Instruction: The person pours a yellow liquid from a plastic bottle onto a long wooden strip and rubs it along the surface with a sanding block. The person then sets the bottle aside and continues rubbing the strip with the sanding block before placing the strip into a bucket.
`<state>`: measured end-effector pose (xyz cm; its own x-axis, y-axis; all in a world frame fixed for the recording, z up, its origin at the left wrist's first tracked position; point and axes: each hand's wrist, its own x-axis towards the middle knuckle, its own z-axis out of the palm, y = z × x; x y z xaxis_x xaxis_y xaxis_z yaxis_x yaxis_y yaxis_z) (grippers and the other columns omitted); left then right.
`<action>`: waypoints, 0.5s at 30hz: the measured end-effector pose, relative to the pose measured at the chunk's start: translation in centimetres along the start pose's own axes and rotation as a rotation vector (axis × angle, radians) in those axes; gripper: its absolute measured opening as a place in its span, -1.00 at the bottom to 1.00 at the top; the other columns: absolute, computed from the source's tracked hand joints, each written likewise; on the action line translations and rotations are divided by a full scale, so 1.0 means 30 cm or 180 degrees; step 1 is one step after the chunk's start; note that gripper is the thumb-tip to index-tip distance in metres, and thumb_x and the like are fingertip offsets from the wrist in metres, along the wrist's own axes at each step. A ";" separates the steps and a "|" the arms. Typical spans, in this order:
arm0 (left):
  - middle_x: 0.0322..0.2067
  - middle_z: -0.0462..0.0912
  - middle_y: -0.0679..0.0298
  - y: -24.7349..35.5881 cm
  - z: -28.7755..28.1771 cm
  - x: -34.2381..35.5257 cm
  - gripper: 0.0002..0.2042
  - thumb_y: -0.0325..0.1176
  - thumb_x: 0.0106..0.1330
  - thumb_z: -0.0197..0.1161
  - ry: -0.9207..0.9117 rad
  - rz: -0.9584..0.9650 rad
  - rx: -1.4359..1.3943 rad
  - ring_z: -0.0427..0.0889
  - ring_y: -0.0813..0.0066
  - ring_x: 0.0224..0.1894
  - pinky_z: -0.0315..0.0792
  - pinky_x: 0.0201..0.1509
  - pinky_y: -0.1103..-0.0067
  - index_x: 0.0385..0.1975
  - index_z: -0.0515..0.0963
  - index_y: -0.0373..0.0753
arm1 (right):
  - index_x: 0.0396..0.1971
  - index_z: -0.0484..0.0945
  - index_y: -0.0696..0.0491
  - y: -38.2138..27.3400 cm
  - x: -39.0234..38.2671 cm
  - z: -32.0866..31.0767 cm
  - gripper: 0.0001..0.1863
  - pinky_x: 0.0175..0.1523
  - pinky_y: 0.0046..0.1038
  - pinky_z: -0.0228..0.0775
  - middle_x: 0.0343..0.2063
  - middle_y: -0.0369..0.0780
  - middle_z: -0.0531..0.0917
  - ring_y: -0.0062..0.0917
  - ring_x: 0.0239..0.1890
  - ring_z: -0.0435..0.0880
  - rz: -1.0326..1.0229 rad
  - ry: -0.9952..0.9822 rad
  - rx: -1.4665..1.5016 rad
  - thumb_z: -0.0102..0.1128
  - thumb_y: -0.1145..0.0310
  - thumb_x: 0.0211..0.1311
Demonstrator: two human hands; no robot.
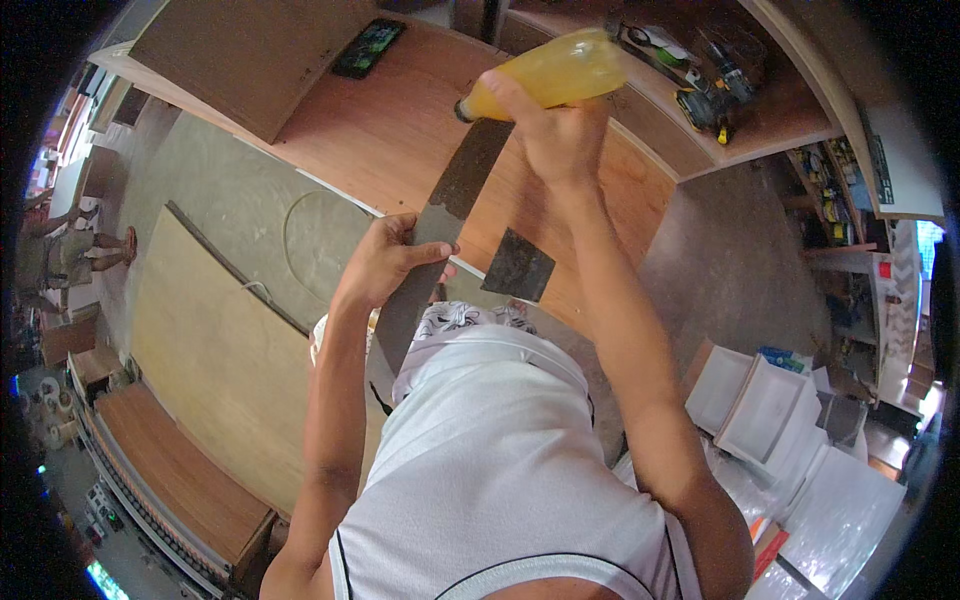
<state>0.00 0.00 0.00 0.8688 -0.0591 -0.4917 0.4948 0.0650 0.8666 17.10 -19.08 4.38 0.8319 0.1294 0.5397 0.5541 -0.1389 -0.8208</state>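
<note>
The grey-brown strip (440, 215) slants across the near edge of the reddish plywood panel (420, 110), pinched between the thumb and fingers of the left hand (388, 262), while the right hand (560, 138) wraps its fingers round a tilted bottle of yellow liquid (560, 70) at its far end. Coating the strip seems in hand; the next move likely calls for a steady pinch and controlled tilt. A dark square piece (518, 265) at that edge could crowd it; a phone (369, 48) and cordless drill (715, 100) lie farther off.

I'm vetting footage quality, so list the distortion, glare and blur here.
Head view: straight edges bend toward the black rim; the yellowish bottle in the right hand looks slightly blurred; shiny white panels at lower right catch glare; the bright patch at far right looks washed out.
</note>
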 end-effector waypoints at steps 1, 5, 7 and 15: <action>-0.28 0.83 0.15 -0.005 0.004 -0.002 -0.73 -0.42 0.39 0.50 -0.0028 -0.0055 -0.0043 0.81 0.47 -0.37 0.69 -0.41 0.48 -0.05 0.66 -0.46 | -0.22 0.76 0.09 -0.021 0.000 -0.027 -0.53 -0.12 -0.37 0.70 -0.37 -0.24 0.86 -0.45 -0.32 0.87 0.0166 -0.0022 0.0045 0.71 0.02 0.09; -0.28 0.82 0.16 -0.001 0.001 0.022 -0.74 -0.44 0.40 0.48 -0.0074 0.0017 0.0025 0.82 0.47 -0.33 0.69 -0.40 0.48 -0.05 0.65 -0.46 | -0.29 0.74 0.09 -0.010 0.008 -0.029 -0.55 -0.12 -0.35 0.70 -0.38 -0.22 0.84 -0.42 -0.35 0.85 0.0404 -0.0126 0.0039 0.72 0.04 0.06; -0.25 0.82 0.13 -0.013 -0.006 0.015 -0.75 -0.46 0.41 0.45 -0.0068 0.0036 -0.0011 0.83 0.46 -0.29 0.71 -0.35 0.48 -0.04 0.64 -0.46 | -0.31 0.77 0.12 0.015 -0.048 0.008 -0.63 -0.20 -0.45 0.67 -0.39 -0.26 0.84 -0.53 -0.34 0.83 0.0274 -0.0184 -0.0364 0.69 0.13 0.13; -0.16 0.76 0.10 -0.079 -0.070 0.022 -0.64 -0.46 0.40 0.42 -0.0256 -0.0016 -0.0344 0.81 0.28 -0.19 0.70 -0.01 0.41 0.12 0.57 -0.48 | -0.03 0.64 0.04 0.019 -0.096 -0.096 -0.54 -0.17 -0.30 0.72 -0.22 -0.25 0.79 -0.41 -0.26 0.82 0.1459 0.0720 0.1524 0.53 0.00 0.31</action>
<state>-0.54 1.89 -2.56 0.8642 -0.1390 -0.4836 0.5020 0.1713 0.8477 15.13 -22.35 2.89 0.9933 -0.0535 0.1025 0.1144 0.3239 -0.9392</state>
